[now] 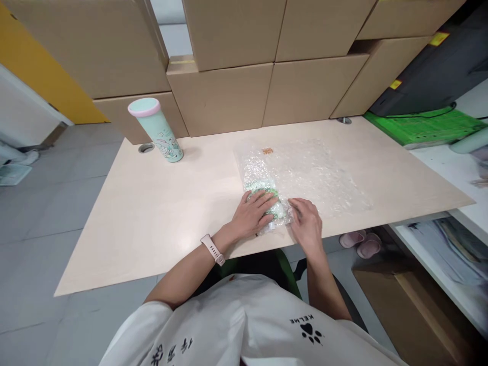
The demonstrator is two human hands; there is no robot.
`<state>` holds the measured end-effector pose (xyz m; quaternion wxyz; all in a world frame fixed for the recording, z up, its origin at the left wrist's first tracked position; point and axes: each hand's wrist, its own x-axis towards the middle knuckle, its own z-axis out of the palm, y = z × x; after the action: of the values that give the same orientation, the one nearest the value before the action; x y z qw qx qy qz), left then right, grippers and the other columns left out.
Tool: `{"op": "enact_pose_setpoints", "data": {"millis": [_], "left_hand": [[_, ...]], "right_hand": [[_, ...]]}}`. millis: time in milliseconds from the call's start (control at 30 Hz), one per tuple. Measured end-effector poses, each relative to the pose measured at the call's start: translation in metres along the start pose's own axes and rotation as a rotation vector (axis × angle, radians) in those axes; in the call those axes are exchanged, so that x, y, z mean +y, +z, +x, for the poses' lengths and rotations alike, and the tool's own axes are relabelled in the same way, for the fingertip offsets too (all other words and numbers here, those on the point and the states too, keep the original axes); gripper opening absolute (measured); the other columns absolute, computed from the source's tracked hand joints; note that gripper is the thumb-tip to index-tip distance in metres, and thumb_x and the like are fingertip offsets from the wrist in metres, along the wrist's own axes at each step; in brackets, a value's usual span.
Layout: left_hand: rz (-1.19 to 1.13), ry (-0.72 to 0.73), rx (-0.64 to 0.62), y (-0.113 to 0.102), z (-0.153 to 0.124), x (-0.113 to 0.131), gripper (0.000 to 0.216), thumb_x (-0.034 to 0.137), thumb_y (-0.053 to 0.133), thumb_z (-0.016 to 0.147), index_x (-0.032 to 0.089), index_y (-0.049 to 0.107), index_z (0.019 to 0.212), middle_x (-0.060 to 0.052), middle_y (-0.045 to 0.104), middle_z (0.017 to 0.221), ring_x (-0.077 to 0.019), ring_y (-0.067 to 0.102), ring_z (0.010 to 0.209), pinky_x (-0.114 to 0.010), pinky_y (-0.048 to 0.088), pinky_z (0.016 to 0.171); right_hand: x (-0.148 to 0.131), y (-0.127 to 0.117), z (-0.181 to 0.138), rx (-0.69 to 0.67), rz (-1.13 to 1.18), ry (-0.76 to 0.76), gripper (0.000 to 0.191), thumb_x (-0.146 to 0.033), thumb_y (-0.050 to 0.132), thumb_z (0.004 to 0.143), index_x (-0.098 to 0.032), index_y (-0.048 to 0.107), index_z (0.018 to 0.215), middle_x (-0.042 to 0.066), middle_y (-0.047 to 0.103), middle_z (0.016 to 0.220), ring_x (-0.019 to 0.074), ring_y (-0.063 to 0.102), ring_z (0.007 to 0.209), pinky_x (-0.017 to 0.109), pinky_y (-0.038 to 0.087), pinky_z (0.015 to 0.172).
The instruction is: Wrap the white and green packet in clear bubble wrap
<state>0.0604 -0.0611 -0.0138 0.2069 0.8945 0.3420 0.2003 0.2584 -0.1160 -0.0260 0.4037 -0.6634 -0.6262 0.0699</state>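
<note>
A sheet of clear bubble wrap [316,175] lies spread over the table near its front edge. Under a folded part of it shows a green and white item [271,191], whose kind I cannot make out through the plastic. My left hand [252,212] rests flat on top of this wrapped item, fingers stretched out. Just to the right, my right hand [308,222] has its fingers curled at the edge of the bubble wrap and pinches it; the fingertips are partly hidden. A small orange mark [268,151] shows at the far left of the sheet.
On the pale table [152,203], a mint tumbler [158,129] with a pink rim stands at the back left. Stacked cardboard boxes [224,99] wall the far edge. A green crate [423,127] and a white shelf [438,157] are at the right; pink shoes [369,245] sit below.
</note>
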Motion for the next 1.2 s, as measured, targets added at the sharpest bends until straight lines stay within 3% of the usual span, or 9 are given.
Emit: {"op": "enact_pose_setpoints", "data": {"millis": [133,300,400,500,667,900,1033,1100,1200], "left_hand": [[0.015,-0.008,0.0,0.006,-0.001,0.0,0.05,0.042,0.039,0.104,0.031,0.04,0.153,-0.004,0.044,0.159,-0.0278,0.029,0.151,-0.053,0.01,0.124],[-0.078,-0.026,0.023,0.004,0.0,-0.001,0.047,0.036,0.048,0.1,0.029,0.048,0.147,-0.007,0.045,0.158,-0.0277,0.031,0.151,-0.057,0.013,0.124],[-0.195,-0.158,0.213,-0.003,-0.002,-0.001,0.038,0.029,0.054,0.096,0.025,0.059,0.133,-0.011,0.048,0.154,-0.0282,0.036,0.147,-0.055,0.026,0.121],[-0.483,-0.426,0.41,-0.012,-0.004,-0.004,0.032,0.023,0.056,0.092,0.022,0.06,0.124,-0.013,0.058,0.138,-0.0271,0.055,0.128,-0.049,0.045,0.107],[-1.121,-0.622,0.47,-0.021,-0.002,-0.007,0.048,0.021,0.067,0.082,0.026,0.05,0.126,-0.01,0.051,0.141,-0.0151,0.068,0.094,-0.035,0.057,0.086],[-1.245,-0.317,0.518,-0.033,-0.005,0.007,0.035,0.025,0.066,0.086,0.027,0.052,0.118,-0.007,0.055,0.135,-0.0192,0.07,0.103,-0.042,0.056,0.095],[-0.868,-0.081,0.352,-0.036,-0.011,0.019,0.031,0.033,0.067,0.09,0.026,0.06,0.119,-0.01,0.058,0.138,-0.0262,0.058,0.13,-0.049,0.045,0.111],[-0.633,0.017,0.226,-0.033,-0.012,0.02,0.045,0.039,0.071,0.088,0.027,0.058,0.129,-0.012,0.052,0.148,-0.0288,0.047,0.141,-0.052,0.037,0.117],[-0.362,0.115,0.09,-0.022,-0.01,0.014,0.071,0.046,0.072,0.086,0.03,0.042,0.148,-0.013,0.04,0.16,-0.0297,0.035,0.15,-0.055,0.027,0.123]], "right_hand": [[-0.011,-0.018,-0.003,0.13,0.007,-0.027,0.03,-0.027,0.045,0.098,-0.022,0.07,0.113,0.012,0.07,0.112,0.0289,0.062,0.108,0.05,0.05,0.096],[-0.034,0.003,0.004,-0.148,0.159,-0.209,0.034,-0.03,0.043,0.101,-0.025,0.066,0.127,0.009,0.068,0.129,0.0264,0.06,0.122,0.048,0.049,0.104],[-0.029,0.018,0.01,-0.182,0.148,-0.181,0.039,-0.034,0.04,0.102,-0.024,0.062,0.133,0.011,0.066,0.134,0.0279,0.058,0.125,0.052,0.047,0.106],[-0.021,0.022,0.011,-0.187,0.153,-0.134,0.039,-0.037,0.042,0.102,-0.023,0.064,0.131,0.012,0.066,0.133,0.028,0.059,0.125,0.051,0.048,0.105],[-0.026,0.014,0.012,-0.218,0.191,-0.069,0.04,-0.046,0.046,0.1,-0.026,0.067,0.128,0.011,0.065,0.136,0.0295,0.058,0.127,0.053,0.047,0.107],[-0.034,0.015,0.012,-0.435,0.669,0.172,0.052,-0.059,0.038,0.101,-0.029,0.058,0.138,0.007,0.062,0.14,0.0258,0.058,0.129,0.047,0.046,0.11],[-0.038,0.021,0.006,-0.504,0.792,0.298,0.055,-0.064,0.035,0.1,-0.028,0.058,0.134,0.008,0.071,0.118,0.0234,0.069,0.097,0.04,0.058,0.083],[-0.037,0.019,0.005,-0.457,0.73,0.296,0.053,-0.063,0.033,0.101,-0.026,0.065,0.12,0.006,0.072,0.096,0.0221,0.067,0.08,0.037,0.057,0.071],[-0.028,0.01,0.007,-0.303,0.495,0.18,0.049,-0.059,0.035,0.101,-0.024,0.069,0.097,0.005,0.069,0.083,0.0224,0.064,0.076,0.036,0.053,0.071]]}}
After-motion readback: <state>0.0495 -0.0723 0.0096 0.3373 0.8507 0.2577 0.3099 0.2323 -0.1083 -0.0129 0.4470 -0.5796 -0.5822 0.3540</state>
